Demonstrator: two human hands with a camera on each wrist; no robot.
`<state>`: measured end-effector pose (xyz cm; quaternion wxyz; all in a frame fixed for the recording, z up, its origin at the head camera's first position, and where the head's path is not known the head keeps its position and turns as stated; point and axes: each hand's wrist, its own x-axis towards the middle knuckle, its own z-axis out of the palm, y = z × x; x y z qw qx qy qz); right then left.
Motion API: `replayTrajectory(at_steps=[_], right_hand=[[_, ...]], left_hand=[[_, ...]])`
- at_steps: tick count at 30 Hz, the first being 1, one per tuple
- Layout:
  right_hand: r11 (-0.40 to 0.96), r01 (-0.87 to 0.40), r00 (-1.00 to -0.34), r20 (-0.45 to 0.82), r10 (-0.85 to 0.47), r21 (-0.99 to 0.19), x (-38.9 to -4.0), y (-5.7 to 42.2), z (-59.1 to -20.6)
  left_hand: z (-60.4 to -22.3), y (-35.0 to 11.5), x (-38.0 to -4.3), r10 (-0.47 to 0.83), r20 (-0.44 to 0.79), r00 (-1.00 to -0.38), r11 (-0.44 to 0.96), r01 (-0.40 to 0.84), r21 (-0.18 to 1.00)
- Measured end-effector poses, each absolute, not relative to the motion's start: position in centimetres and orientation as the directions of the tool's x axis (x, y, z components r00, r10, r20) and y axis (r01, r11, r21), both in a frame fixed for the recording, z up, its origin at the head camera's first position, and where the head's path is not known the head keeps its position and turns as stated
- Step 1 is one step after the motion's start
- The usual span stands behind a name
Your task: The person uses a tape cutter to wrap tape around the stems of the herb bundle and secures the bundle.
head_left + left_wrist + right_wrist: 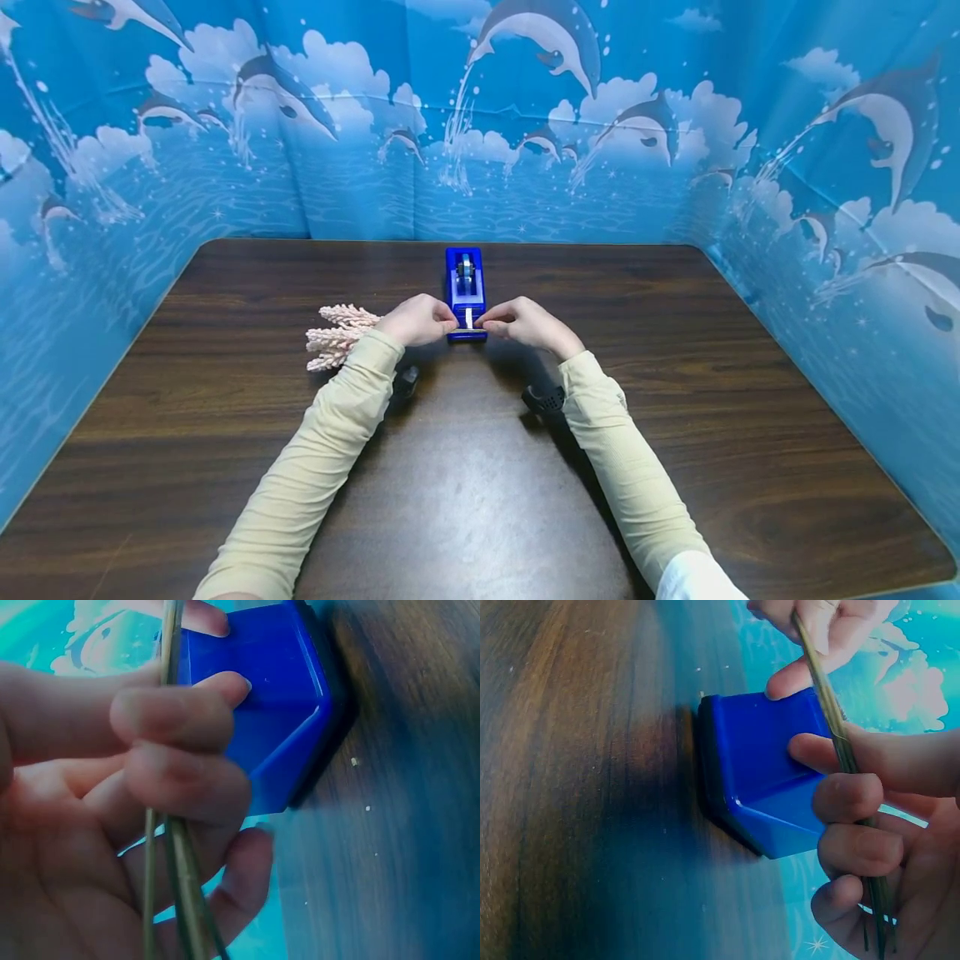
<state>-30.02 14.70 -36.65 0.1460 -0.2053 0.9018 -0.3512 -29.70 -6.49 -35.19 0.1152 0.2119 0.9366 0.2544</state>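
In the head view a blue tape dispenser [465, 287] stands at the table's far side, a whitish strip of tape [469, 317] showing at its front. A bundle of thin green-brown stems [829, 709] runs across that front, between both hands. My left hand [420, 320] grips the bundle near its pale pink flower heads [337, 335], which stick out to the left. My right hand [527, 323] holds the stems' other end, with fingers curled round them in the right wrist view. Some fingertips rest against the dispenser's blue front face [262, 667].
A dark wooden table [465, 467] lies under everything, with a few small pale crumbs [355, 762] near the dispenser. Black wrist devices [543, 400] hang below the sleeves. A blue dolphin-print curtain [360, 167] surrounds the table's back and sides.
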Motion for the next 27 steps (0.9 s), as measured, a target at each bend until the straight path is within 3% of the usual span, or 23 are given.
replayTrajectory(at_steps=[6,11,27], right_hand=[[0.674,-0.268,-0.843,-0.171,-0.51,-0.689,-29.99,14.93,-36.31],[0.714,-0.329,-0.832,-0.168,-0.529,-0.618,-30.1,15.09,-36.37],[0.725,-0.38,-0.847,-0.098,-0.522,-0.574,-30.06,15.32,-35.99]], left_hand=[[-34.8,-6.64,-29.62,0.513,-0.229,-0.828,0.744,0.295,0.6],[-34.99,-6.59,-29.71,0.541,-0.25,-0.803,0.757,0.335,0.562],[-34.96,-6.22,-29.63,0.449,-0.119,-0.885,0.801,0.34,0.493]])
